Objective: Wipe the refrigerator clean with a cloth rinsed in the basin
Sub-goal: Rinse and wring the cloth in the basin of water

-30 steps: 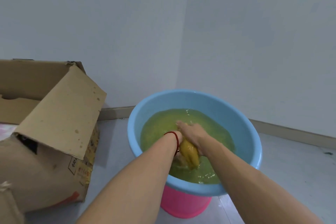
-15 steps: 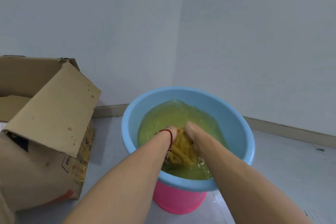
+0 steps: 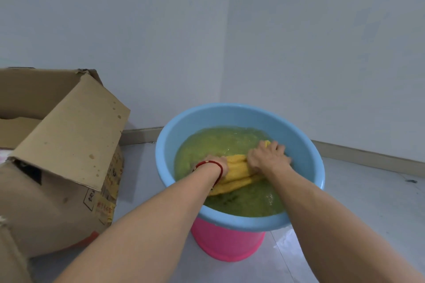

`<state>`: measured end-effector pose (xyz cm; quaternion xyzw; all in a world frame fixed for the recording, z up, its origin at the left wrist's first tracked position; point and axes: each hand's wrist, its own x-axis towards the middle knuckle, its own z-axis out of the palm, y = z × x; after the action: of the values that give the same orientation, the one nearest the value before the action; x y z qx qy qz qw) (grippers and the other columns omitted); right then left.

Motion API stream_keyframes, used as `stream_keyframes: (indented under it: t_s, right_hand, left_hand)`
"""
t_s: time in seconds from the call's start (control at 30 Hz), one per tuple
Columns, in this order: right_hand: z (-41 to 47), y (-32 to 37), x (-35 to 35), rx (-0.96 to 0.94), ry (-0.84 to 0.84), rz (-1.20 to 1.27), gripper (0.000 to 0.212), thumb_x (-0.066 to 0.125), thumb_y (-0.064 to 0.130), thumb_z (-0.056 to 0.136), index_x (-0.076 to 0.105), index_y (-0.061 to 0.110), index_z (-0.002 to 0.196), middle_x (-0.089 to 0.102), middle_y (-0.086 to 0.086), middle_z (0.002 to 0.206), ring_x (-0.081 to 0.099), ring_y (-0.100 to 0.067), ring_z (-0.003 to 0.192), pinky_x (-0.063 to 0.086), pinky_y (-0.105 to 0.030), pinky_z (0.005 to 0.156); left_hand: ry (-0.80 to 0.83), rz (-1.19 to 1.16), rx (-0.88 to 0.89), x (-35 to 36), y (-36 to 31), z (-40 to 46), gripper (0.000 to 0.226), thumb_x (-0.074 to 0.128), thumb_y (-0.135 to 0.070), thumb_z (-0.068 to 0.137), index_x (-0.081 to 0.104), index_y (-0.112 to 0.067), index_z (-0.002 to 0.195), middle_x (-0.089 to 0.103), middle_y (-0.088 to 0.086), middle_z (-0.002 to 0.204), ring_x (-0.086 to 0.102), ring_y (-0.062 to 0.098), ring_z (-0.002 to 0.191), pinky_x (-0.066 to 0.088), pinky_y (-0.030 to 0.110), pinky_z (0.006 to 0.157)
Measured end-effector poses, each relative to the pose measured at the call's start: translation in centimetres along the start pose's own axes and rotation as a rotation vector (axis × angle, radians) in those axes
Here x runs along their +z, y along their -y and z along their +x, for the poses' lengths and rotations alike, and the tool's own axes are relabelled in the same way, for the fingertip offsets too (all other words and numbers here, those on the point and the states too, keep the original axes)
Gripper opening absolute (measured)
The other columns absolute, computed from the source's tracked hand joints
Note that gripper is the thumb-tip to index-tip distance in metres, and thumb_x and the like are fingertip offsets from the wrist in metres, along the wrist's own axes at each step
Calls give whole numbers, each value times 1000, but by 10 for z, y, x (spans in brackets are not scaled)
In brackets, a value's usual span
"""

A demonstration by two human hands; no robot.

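A light blue basin holds greenish-yellow water and rests on a pink tub. A wet yellow cloth stretches across the water between my hands. My left hand, a red cord at its wrist, grips the cloth's left end, partly in the water. My right hand is closed on the cloth's right end, closer to the basin's far right wall. No refrigerator is in view.
A large open cardboard box stands on the floor just left of the basin, one flap leaning toward it. White walls meet in a corner behind the basin. The grey tile floor stretches to the right, with a wet patch near the pink tub.
My hands were bunched together on the balled cloth. They have moved apart, and the cloth is now pulled out lengthwise between them above the water.
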<state>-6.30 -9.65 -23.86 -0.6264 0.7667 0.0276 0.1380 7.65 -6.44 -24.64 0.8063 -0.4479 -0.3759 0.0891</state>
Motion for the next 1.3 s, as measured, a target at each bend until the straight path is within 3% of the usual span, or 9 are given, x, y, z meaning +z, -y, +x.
stream_keyframes:
  t_s: [0.1, 0.2, 0.3, 0.37, 0.63, 0.83, 0.9, 1.0, 1.3]
  right_hand:
    - [-8, 16, 6, 94, 203, 285, 66, 15, 40, 99, 31, 14, 158, 27, -27, 163, 28, -47, 149, 23, -63, 122]
    - [-14, 32, 10, 173, 335, 834, 51, 22, 28, 103, 65, 3, 108, 71, -23, 109, 71, -37, 104, 58, -50, 94]
    - [-23, 35, 10, 166, 361, 971, 44, 32, 34, 106, 62, 2, 99, 68, -16, 86, 67, -29, 71, 58, -33, 62]
    - [-22, 31, 10, 53, 200, 793, 49, 39, 43, 105, 64, 1, 104, 67, -13, 91, 64, -28, 76, 52, -30, 63]
    - [-11, 5, -9, -273, -211, -38, 47, 34, 46, 109, 66, 12, 116, 67, -15, 121, 63, -38, 112, 42, -41, 80]
    - [-19, 18, -1, 41, 179, 229, 49, 25, 25, 108, 38, 6, 151, 32, -30, 159, 34, -49, 143, 28, -61, 119]
    - [-29, 31, 1, 73, 278, 597, 40, 25, 17, 107, 60, -1, 112, 64, -25, 117, 62, -38, 107, 52, -51, 101]
    - [-31, 49, 10, 204, 312, 986, 37, 32, 23, 102, 58, 7, 80, 57, -12, 67, 59, -27, 61, 58, -38, 71]
    - [-32, 39, -8, -384, -154, 83, 43, 44, 45, 107, 64, 9, 93, 68, -16, 100, 65, -39, 93, 48, -40, 75]
  left_hand:
    - [244, -269, -83, -2, -10, -3, 61, 22, -46, 107, 57, -4, 133, 59, 18, 139, 59, 31, 126, 46, 42, 109]
    - [335, -604, -190, 5, -19, -3, 65, 25, -54, 105, 65, -5, 122, 71, 16, 116, 69, 28, 107, 54, 42, 99]
    - [365, -572, -141, -2, -23, -14, 41, 37, -34, 109, 59, -4, 90, 61, 9, 56, 60, 19, 52, 52, 22, 49]
    - [240, -525, -67, -7, -23, -24, 44, 28, -19, 112, 36, -11, 70, 42, 10, 56, 45, 23, 52, 34, 14, 30]
    - [88, -129, 150, -18, -13, -30, 43, 45, -31, 107, 51, -7, 142, 62, 19, 123, 66, 35, 94, 53, 36, 66]
    - [281, -230, 0, -30, -6, -25, 46, 34, -24, 110, 47, 5, 143, 56, 17, 114, 48, 25, 100, 48, 41, 106]
    - [327, -512, -68, -21, -11, -26, 46, 37, -31, 109, 70, 1, 112, 63, 12, 82, 59, 23, 81, 52, 37, 101]
    - [317, -578, -97, -12, -22, -34, 54, 29, -28, 109, 43, -9, 61, 44, 7, 40, 45, 19, 47, 50, 26, 73]
    - [114, -139, 88, -6, -12, -33, 46, 29, -31, 110, 63, -2, 122, 66, 22, 117, 67, 36, 103, 54, 44, 79]
